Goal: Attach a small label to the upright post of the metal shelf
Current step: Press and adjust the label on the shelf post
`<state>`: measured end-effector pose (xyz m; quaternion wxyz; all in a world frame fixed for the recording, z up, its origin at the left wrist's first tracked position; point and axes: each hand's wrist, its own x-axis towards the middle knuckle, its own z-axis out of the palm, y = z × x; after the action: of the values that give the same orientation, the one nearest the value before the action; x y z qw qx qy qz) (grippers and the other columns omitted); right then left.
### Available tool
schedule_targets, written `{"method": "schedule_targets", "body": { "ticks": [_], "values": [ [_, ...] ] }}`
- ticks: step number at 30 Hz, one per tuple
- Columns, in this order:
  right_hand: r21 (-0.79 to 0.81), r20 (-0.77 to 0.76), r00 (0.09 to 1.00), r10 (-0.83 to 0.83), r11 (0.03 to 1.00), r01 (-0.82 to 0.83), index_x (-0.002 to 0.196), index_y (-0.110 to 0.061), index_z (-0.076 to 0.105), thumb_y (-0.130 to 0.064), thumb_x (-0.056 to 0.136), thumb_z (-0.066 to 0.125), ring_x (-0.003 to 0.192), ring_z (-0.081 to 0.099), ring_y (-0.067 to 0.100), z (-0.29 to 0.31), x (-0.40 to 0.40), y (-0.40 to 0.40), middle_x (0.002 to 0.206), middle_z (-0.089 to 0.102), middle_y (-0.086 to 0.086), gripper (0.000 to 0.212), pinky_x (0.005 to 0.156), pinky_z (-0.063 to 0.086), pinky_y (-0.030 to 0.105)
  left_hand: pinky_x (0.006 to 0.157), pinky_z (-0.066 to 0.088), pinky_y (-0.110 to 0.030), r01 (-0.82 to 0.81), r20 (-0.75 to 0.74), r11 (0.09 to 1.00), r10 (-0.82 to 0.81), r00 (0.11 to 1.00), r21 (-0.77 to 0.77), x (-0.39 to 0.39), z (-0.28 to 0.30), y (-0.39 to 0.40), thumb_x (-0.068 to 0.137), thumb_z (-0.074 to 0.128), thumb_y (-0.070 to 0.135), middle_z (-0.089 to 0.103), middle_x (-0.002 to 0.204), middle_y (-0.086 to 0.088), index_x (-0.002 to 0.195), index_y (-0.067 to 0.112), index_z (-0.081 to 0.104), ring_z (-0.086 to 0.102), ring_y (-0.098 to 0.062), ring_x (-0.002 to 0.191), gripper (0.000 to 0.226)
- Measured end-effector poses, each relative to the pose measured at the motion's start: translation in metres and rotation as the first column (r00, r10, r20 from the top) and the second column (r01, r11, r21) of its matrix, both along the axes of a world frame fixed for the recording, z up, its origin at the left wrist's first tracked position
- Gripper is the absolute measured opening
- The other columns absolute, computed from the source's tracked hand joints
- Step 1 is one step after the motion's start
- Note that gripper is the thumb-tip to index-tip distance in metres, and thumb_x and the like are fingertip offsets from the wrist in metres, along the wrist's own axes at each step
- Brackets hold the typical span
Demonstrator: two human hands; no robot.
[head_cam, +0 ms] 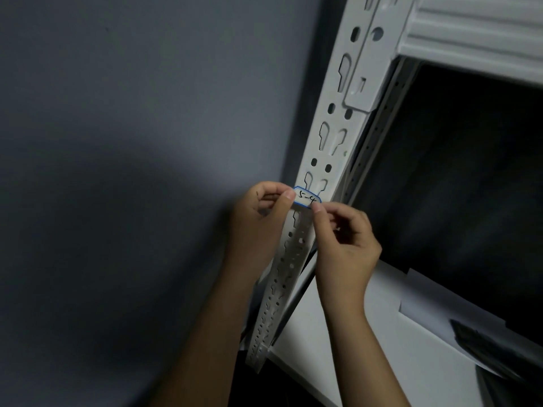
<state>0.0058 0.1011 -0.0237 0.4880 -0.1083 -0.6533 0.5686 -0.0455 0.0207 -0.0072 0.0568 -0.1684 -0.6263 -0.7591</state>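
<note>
head view, looking at a shelf corner. your left hand (258, 221) pinches the left end of the label (307, 197) between thumb and forefinger; your right hand (342, 245) pinches its right end the same way. the label, white with a blue border and handwritten marks, lies across the face of the white slotted upright post (333, 133), just below centre frame. a shelf beam (470, 33) meets the post at 1 o'clock. a white shelf board (352, 348) sits at 5 o'clock, a grey wall (117, 142) at 9 o'clock.
</note>
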Motion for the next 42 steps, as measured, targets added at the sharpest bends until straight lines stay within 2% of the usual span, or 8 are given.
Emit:
{"method": "schedule_targets", "body": {
  "ticks": [4, 7, 12, 20, 27, 32, 42],
  "values": [
    [0.059, 0.019, 0.997, -0.07, 0.996, 0.069, 0.078, -0.027, 0.069, -0.009, 0.082, 0.073, 0.073, 0.054, 0.008, -0.008, 0.0, 0.002, 0.083, 0.058, 0.006, 0.018, 0.068, 0.046, 0.018, 0.057, 0.042, -0.005, -0.052, -0.009, 0.996, 0.052, 0.999, -0.079, 0.001, -0.009, 0.005, 0.09, 0.059, 0.013, 0.064, 0.075, 0.01, 0.077, 0.027, 0.058, 0.059, 0.008, 0.064, 0.019],
    [0.068, 0.033, 0.996, -0.088, 0.994, 0.086, 0.078, -0.025, 0.07, -0.01, 0.081, 0.073, 0.077, 0.054, 0.007, -0.012, -0.001, 0.004, 0.085, 0.057, 0.003, 0.016, 0.069, 0.047, 0.02, 0.058, 0.042, -0.005, -0.116, -0.021, 0.983, 0.114, 0.993, -0.141, -0.001, -0.017, 0.009, 0.09, 0.059, 0.015, 0.065, 0.091, -0.001, 0.075, 0.031, 0.055, 0.059, 0.006, 0.07, 0.022],
    [0.065, 0.037, 0.995, -0.089, 0.994, 0.087, 0.079, -0.018, 0.072, -0.01, 0.08, 0.074, 0.081, 0.053, 0.005, -0.016, -0.001, 0.005, 0.086, 0.056, -0.001, 0.008, 0.07, 0.045, 0.016, 0.059, 0.04, -0.004, -0.154, -0.04, 0.975, 0.149, 0.988, -0.163, -0.004, -0.023, 0.012, 0.09, 0.058, 0.014, 0.062, 0.097, -0.006, 0.074, 0.033, 0.053, 0.055, 0.01, 0.07, 0.025],
    [0.116, 0.005, 0.989, -0.151, 0.982, 0.149, 0.081, -0.019, 0.072, -0.013, 0.08, 0.076, 0.084, 0.054, 0.007, -0.018, -0.004, 0.006, 0.087, 0.056, -0.005, 0.007, 0.07, 0.045, 0.013, 0.057, 0.041, -0.003, -0.182, -0.063, 0.97, 0.174, 0.983, -0.159, -0.008, -0.022, 0.016, 0.09, 0.058, 0.014, 0.063, 0.096, -0.006, 0.074, 0.032, 0.053, 0.055, 0.011, 0.071, 0.024],
    [0.223, -0.027, 0.978, -0.205, 0.953, 0.206, 0.083, -0.016, 0.072, -0.02, 0.081, 0.074, 0.088, 0.06, 0.009, -0.021, -0.006, 0.007, 0.089, 0.062, -0.003, 0.004, 0.076, 0.054, 0.03, 0.058, 0.039, -0.003, -0.205, -0.078, 0.964, 0.194, 0.978, -0.172, -0.007, -0.022, 0.018, 0.089, 0.059, 0.018, 0.061, 0.095, -0.002, 0.073, 0.032, 0.054, 0.054, 0.01, 0.071, 0.022],
    [0.21, -0.029, 0.982, -0.186, 0.959, 0.188, 0.081, -0.015, 0.072, -0.024, 0.08, 0.07, 0.087, 0.062, 0.013, -0.02, -0.006, 0.008, 0.09, 0.062, 0.0, 0.009, 0.076, 0.055, 0.04, 0.059, 0.04, -0.003, -0.215, -0.086, 0.963, 0.203, 0.975, -0.162, -0.008, -0.024, 0.019, 0.089, 0.06, 0.019, 0.061, 0.095, 0.0, 0.073, 0.035, 0.053, 0.054, 0.01, 0.071, 0.024],
    [0.22, -0.017, 0.981, -0.195, 0.956, 0.194, 0.081, -0.02, 0.07, -0.027, 0.079, 0.069, 0.087, 0.061, 0.012, -0.02, -0.007, 0.008, 0.09, 0.061, -0.004, 0.008, 0.075, 0.056, 0.037, 0.059, 0.043, -0.005, -0.224, -0.104, 0.963, 0.21, 0.972, -0.152, -0.005, -0.023, 0.02, 0.09, 0.059, 0.018, 0.056, 0.09, 0.009, 0.073, 0.035, 0.051, 0.054, 0.011, 0.073, 0.025]
  ]
}}
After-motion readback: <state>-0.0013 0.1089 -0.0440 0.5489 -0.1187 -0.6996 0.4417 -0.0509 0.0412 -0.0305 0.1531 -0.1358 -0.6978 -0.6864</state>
